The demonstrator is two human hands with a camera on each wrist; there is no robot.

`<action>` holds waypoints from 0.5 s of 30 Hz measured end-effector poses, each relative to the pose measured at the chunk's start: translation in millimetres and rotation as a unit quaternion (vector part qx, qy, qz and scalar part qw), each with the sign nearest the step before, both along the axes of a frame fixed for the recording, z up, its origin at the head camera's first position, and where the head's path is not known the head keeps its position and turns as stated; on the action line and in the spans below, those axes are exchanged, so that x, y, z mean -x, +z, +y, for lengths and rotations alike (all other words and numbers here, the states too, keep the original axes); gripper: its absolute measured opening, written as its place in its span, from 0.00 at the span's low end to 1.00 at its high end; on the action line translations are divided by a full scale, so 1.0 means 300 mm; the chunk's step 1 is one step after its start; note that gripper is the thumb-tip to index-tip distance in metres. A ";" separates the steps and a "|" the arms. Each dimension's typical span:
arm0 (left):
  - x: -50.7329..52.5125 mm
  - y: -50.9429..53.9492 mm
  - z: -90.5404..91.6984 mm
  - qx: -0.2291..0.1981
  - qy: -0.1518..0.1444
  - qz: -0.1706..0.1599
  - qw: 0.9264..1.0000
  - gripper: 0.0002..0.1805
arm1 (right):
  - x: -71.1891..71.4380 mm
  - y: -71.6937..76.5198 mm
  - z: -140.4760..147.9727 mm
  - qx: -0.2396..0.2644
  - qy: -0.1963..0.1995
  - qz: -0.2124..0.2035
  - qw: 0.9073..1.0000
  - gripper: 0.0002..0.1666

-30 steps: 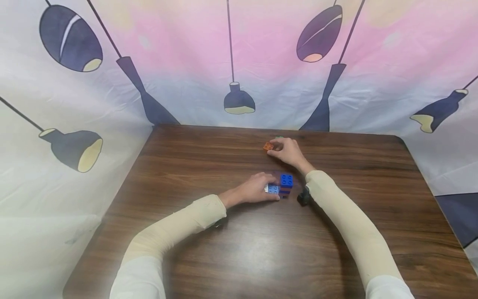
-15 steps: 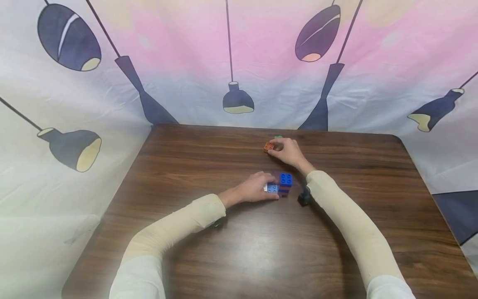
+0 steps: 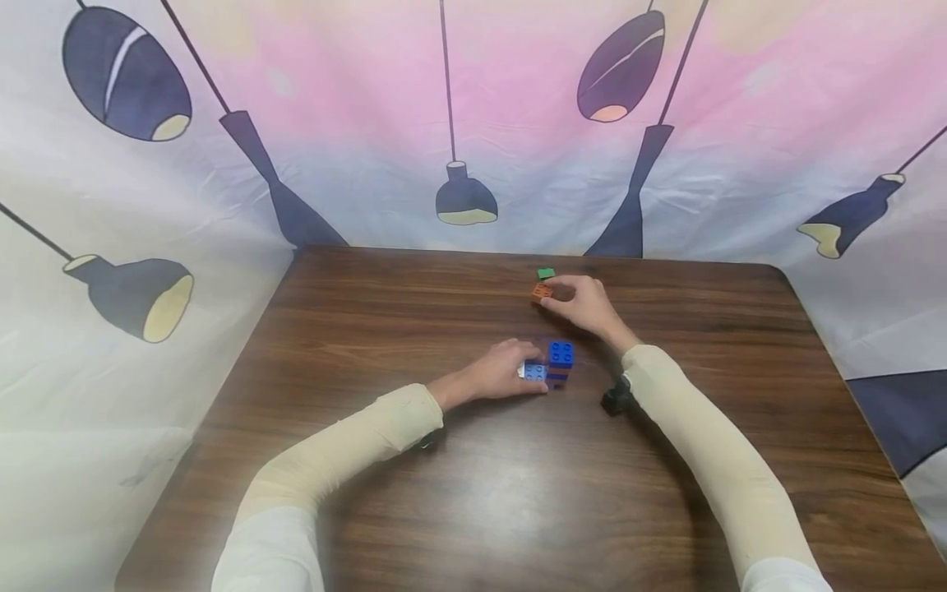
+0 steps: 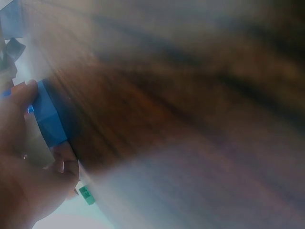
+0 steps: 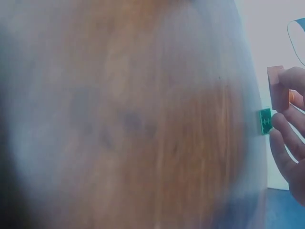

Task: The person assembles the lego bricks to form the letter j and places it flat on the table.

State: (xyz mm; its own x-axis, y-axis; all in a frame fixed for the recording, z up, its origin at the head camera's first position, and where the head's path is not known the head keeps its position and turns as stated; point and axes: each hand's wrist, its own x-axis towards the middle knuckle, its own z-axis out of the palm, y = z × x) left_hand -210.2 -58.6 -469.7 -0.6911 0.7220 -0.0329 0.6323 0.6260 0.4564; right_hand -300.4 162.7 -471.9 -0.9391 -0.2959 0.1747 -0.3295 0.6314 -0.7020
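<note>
My right hand [image 3: 588, 304] pinches an orange building brick [image 3: 542, 293] between thumb and fingers near the table's far side; the right wrist view shows the same orange brick [image 5: 278, 88] at the fingertips. Just behind it lies a flat green brick [image 3: 546, 273]. My left hand [image 3: 499, 372] grips a brick assembly near the middle of the table. Between its thumb and fingers shows a light blue studded brick [image 3: 536, 372], with a taller dark blue brick [image 3: 561, 353] beside it over dark red and blue layers. In the left wrist view, the fingers partly hide the blue brick [image 4: 49, 114].
The brown wooden table [image 3: 473, 493] stretches under both arms. Behind it hangs a cloth backdrop [image 3: 385, 164] printed with lamps. A small black device [image 3: 616, 398] sits under the right wrist.
My right hand has shifted a little to the right with the orange brick, uncovering more of the green brick behind it. The left hand keeps its grip, nearly still.
</note>
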 end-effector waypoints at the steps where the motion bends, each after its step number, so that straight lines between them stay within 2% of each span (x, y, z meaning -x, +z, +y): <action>1: 0.001 0.001 0.000 0.001 0.001 -0.001 1.000 0.28 | -0.003 0.001 0.007 -0.002 0.001 0.001 1.000 0.28; 6: 0.004 -0.002 -0.002 0.006 0.003 -0.001 1.000 0.29 | -0.024 0.013 0.038 -0.003 0.003 0.008 1.000 0.27; 15: 0.004 -0.004 0.000 0.003 -0.001 0.006 1.000 0.28 | -0.075 0.058 0.079 0.028 -0.002 0.017 0.999 0.24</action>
State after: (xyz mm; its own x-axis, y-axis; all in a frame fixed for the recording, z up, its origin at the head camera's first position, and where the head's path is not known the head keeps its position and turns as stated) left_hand -211.5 -58.6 -470.9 -0.6900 0.7232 -0.0293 0.6392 0.6278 0.4441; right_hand -277.9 186.4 -454.4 -0.9337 -0.2806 0.2225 -0.3510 0.5934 -0.7244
